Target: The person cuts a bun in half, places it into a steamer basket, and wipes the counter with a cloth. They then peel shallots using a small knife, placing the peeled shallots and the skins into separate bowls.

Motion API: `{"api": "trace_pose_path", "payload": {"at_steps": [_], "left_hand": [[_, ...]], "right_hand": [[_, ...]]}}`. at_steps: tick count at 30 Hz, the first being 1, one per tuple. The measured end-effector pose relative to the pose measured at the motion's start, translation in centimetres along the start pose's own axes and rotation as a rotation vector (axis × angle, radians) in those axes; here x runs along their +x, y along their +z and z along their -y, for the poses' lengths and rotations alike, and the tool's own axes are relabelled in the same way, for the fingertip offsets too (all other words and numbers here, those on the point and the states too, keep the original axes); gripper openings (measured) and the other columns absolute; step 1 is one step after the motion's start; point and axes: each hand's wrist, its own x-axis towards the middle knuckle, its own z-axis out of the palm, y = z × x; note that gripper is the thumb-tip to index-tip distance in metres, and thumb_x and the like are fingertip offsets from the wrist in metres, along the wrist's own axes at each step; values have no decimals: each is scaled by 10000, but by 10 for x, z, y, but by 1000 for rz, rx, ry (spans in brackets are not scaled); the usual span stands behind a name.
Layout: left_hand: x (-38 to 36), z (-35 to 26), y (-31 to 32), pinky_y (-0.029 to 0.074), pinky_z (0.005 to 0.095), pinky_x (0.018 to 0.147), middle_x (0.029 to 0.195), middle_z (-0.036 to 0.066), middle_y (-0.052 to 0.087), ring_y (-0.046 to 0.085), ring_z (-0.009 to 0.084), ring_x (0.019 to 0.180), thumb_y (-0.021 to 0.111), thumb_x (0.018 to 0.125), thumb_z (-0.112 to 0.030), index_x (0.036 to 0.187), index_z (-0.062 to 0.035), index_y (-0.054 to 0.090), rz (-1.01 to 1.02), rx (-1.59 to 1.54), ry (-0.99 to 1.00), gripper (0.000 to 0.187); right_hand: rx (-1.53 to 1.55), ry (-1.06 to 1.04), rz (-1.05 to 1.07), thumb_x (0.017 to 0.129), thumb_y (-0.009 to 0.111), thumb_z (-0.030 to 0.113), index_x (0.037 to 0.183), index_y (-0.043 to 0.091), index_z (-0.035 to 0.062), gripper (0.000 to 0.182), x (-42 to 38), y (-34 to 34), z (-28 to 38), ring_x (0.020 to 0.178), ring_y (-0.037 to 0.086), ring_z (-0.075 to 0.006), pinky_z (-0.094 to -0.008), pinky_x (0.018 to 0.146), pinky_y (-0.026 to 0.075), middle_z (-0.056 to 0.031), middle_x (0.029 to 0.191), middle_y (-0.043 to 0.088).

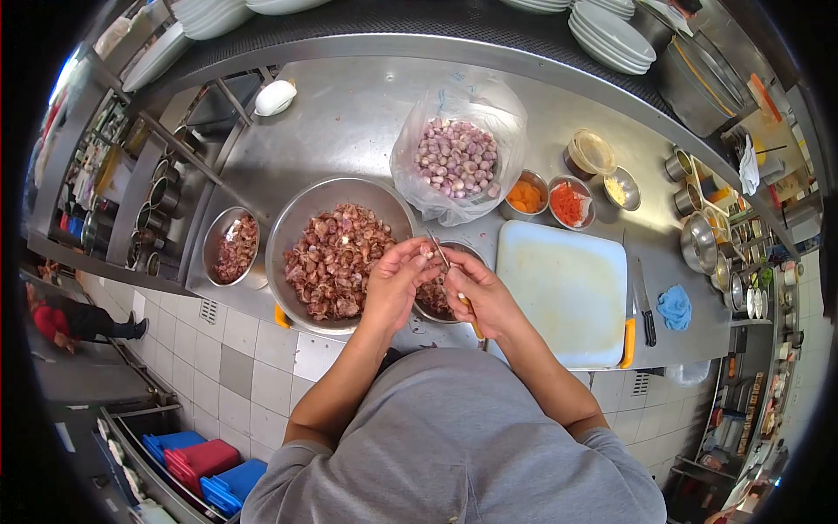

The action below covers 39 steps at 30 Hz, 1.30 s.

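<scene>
Curling closed around the yellow handle of a small knife (476, 328), the right hand (484, 303) holds the blade pointing up and away from the body, its thumb and fingertips drawn together near the blade. The left hand (393, 286) has its thumb and fingers bent in and pinched on a small pale piece (427, 249), just beside the blade; the piece is too small and partly covered to name with certainty. The two hands meet at the fingertips, or nearly so, above a smaller metal bowl (439, 316) that they partly hide. To the left of it, a large metal bowl (400, 203) holds a heap of reddish-brown bulbs (336, 258), and further left a small bowl (210, 253) has more reddish-brown pieces in it. Beyond the hands, an open clear plastic bag (511, 113) stands on the steel surface (340, 113), filled with pale purple bulbs (456, 157). A white cutting board (563, 288) lies to the right of the hands, with a larger black-handled knife (644, 301) and a crumpled blue cloth (675, 307) further right. Past the board are bowls of orange pieces (525, 196) and red-orange strips (569, 204).
</scene>
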Motion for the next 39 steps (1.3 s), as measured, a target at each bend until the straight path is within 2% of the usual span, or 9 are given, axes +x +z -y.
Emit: {"api": "trace_pose_path", "payload": {"at_steps": [7,17,19,26,28,29,31,34,39], "left_hand": [[0,-3,-4,573,303,803,1081,84,658,658,178,964,589,931,-19,1190,-12,595,-2,118,10,259],[-3,0,-12,583,306,762,1058,109,679,682,193,908,584,936,-39,1162,-1,615,98,103,-15,231],[-5,-4,-6,584,311,766,1053,113,682,692,208,905,580,938,-39,1169,-5,614,114,25,-40,236],[0,1,-14,581,328,795,1084,97,680,681,212,967,580,948,-53,1154,-40,631,117,-61,-63,212],[-2,-3,-8,581,331,784,1077,102,682,681,212,960,579,949,-53,1137,-45,634,137,-44,-45,197],[-2,-2,-9,581,331,784,1077,102,682,681,212,960,579,949,-53,1137,-45,634,137,-44,-45,197],[-2,-1,-12,581,332,768,1006,101,698,692,199,879,597,942,-88,1110,-33,632,120,-6,-51,181],[-7,-3,-12,577,315,765,1012,107,699,692,200,894,596,945,-72,1097,-46,636,138,-2,-80,160],[-4,-2,-10,559,279,705,964,83,700,682,165,818,625,933,-94,1088,-50,640,83,-61,-101,162]], "right_hand": [[-240,-112,0,1004,522,156,1500,336,159,530,-1,0,0,583,392,-32,-184,484,327,41,796,473],[-646,-301,-4,996,543,155,1473,397,128,499,0,-4,0,651,422,-21,-190,546,368,29,907,524],[-326,-44,-41,996,542,152,1479,386,131,508,-2,-6,1,656,423,-21,-188,559,380,23,925,539],[-382,-137,42,997,524,119,1501,348,145,535,-8,0,4,698,439,-24,-191,583,396,4,984,566],[-482,-208,61,993,525,111,1499,345,122,537,-7,3,3,904,546,-69,-219,767,470,-42,1167,596],[-482,-208,62,993,525,111,1499,345,122,537,-6,1,2,904,546,-69,-219,767,470,-42,1167,596],[-612,-348,82,989,528,106,1492,348,92,534,-2,-2,-1,1171,520,-131,-265,995,410,-79,1368,528],[-672,-253,49,986,532,108,1484,355,72,530,-3,-4,6,1264,474,-155,-291,1077,341,-85,1427,485],[-642,-324,56,980,540,106,1502,317,80,568,-4,0,1,1265,464,-148,-290,1070,345,-88,1437,473]]}}
